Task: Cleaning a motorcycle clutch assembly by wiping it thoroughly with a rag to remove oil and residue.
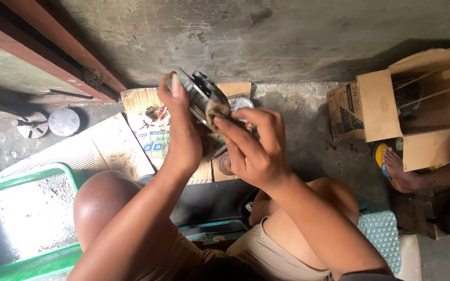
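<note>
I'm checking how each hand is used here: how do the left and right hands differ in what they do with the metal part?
The left hand grips the finned metal part from the side, steadying it. The right hand pinches a small brownish rag against it with its fingertips. Both are raised above the knees, touching the same part.

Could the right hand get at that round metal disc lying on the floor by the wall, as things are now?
Probably not. The right hand is pressing a rag against the metal part, and the round metal disc lies far to the left, beyond the left hand and forearm, which cross the way.
</note>
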